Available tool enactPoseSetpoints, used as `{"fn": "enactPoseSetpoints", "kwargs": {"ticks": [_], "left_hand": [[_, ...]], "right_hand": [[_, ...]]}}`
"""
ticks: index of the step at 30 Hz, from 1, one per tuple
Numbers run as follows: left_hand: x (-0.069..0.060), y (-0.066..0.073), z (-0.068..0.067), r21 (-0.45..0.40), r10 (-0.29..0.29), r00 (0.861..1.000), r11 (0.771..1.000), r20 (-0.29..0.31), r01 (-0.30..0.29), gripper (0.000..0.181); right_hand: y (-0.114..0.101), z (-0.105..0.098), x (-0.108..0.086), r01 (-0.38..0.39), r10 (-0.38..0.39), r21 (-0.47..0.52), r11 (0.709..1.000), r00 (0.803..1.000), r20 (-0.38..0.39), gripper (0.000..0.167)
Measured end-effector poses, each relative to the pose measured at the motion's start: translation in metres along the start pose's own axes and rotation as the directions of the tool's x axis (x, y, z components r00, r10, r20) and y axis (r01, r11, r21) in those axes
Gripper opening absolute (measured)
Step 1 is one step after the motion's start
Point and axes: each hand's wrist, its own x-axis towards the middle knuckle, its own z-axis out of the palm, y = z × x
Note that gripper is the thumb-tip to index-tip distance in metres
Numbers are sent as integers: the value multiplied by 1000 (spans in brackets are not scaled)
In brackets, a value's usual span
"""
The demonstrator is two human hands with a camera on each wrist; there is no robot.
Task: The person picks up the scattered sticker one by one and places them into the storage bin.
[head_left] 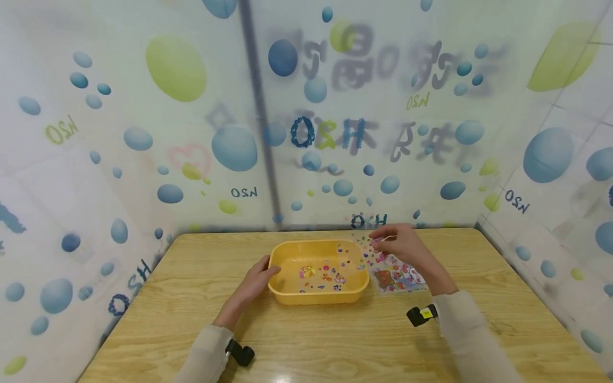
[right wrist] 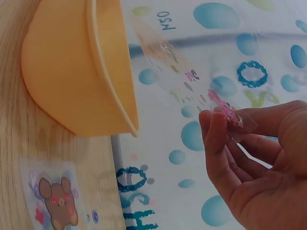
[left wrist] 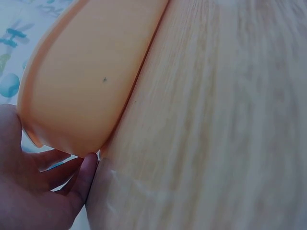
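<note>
My left hand (head_left: pixel 256 279) grips the left end of a yellow plastic basin (head_left: pixel 316 299), thumb over the rim. In the left wrist view, the fingers of that hand (left wrist: pixel 53 187) lie around the basin's end. Beyond the basin's right end, my right hand (head_left: pixel 402 246) is raised above the table. Between thumb and fingers it pinches a clear sticker sheet (right wrist: pixel 193 75) with small colourful prints; the sheet hangs tilted near the basin's rim. Inside the basin lie several small bright stickers (head_left: pixel 308 272); whether they are loose or on a clear sheet, I cannot tell.
Right of the basin, a sticker sheet with a brown bear (head_left: pixel 384 279) lies flat on the wooden table (head_left: pixel 316 340). A white curtain (head_left: pixel 191 127) with blue and green dots hangs close behind the table and along both sides.
</note>
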Motion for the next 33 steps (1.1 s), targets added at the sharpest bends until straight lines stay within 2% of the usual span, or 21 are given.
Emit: {"fn": "enactPoseSetpoints", "kwargs": {"ticks": [9,13,22,30,33], "left_hand": [[0,-1,-1,10,5,1000,1000,-1,-5,61],[1,-1,0,10,9,1000,1000,-3,-9,60],[3,3,3,22,18,1000,1000,-7,-18,61],[3,-1,2,9,-9,1000,1000,-16,9,63],[3,-1,1,9,-1,1000,1000,-15,1,63]], "right_hand": [[-9,23,13,28,-28,-7,1000,998,65,26],[-14,27,17,10,-10,7,1000,997,83,26],[-18,36,24,-29,32,-26,999,992,120,24],[-24,49,32,-36,44,-48,998,984,173,24],[-26,53,35,-41,48,-44,998,982,184,21]]}}
